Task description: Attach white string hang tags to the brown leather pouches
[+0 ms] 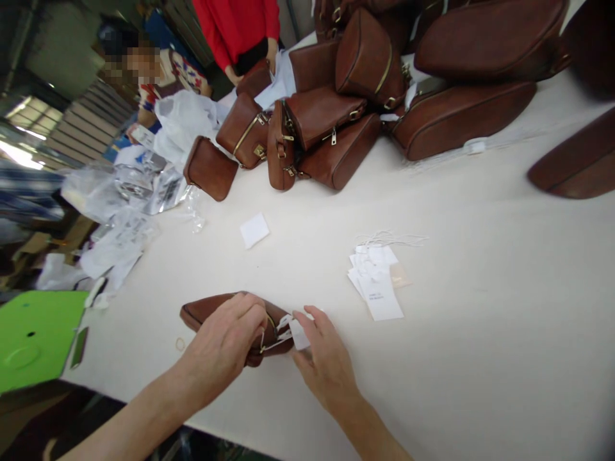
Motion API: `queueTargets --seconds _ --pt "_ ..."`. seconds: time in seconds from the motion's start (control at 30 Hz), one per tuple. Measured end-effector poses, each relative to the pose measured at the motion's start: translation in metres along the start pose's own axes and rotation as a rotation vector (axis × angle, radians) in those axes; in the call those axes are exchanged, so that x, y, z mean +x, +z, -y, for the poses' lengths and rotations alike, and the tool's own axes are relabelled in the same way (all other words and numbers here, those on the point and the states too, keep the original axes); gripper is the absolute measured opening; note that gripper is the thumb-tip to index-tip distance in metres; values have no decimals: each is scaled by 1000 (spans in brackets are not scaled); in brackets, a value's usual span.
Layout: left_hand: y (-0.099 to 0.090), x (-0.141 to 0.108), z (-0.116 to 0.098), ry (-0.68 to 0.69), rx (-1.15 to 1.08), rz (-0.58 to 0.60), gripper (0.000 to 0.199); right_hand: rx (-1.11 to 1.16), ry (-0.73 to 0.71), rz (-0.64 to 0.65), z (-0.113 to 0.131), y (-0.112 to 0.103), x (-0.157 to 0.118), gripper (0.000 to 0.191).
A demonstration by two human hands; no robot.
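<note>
A small brown leather bag (206, 310) with a brass zipper lies on the table near its front edge. My left hand (233, 330) is closed on the bag's top by the zipper, its fingertips partly hidden. A white string runs from there to a white tag (300, 334) at the bag's right end. My right hand (331, 362) has its thumb and fingers around that tag. Further right lies a loose stack of white hang tags (379, 291) with strings. A blank white card (254, 230) rests beyond the bag.
Several brown leather bags (331, 150) are piled along the back. Clear plastic wrapping (125, 186) heaps up at the left, and a green board (38, 336) sits at the left front. A person in a red top (240, 29) stands across the table, another person further left.
</note>
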State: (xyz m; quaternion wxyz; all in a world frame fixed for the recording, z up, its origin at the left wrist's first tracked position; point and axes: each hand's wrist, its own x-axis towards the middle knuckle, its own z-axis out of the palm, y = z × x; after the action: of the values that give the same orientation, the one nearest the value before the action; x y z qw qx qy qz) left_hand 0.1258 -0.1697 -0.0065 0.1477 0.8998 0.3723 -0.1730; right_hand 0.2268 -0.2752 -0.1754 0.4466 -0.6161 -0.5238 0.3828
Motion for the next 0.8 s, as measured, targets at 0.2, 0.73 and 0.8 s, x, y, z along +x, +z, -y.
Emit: queueTargets --seconds 0.2,0.73,0.8 --pt "10 -15 -13 -143 -111 -68 24 -259 -160 255 -6 -8 16 31" --pt "53 -70 -67 -736 -751 -458 29 530 265 565 16 -44 1 22" --pt "69 -76 -75 -782 -876 -560 34 662 309 570 26 -37 -10 25"
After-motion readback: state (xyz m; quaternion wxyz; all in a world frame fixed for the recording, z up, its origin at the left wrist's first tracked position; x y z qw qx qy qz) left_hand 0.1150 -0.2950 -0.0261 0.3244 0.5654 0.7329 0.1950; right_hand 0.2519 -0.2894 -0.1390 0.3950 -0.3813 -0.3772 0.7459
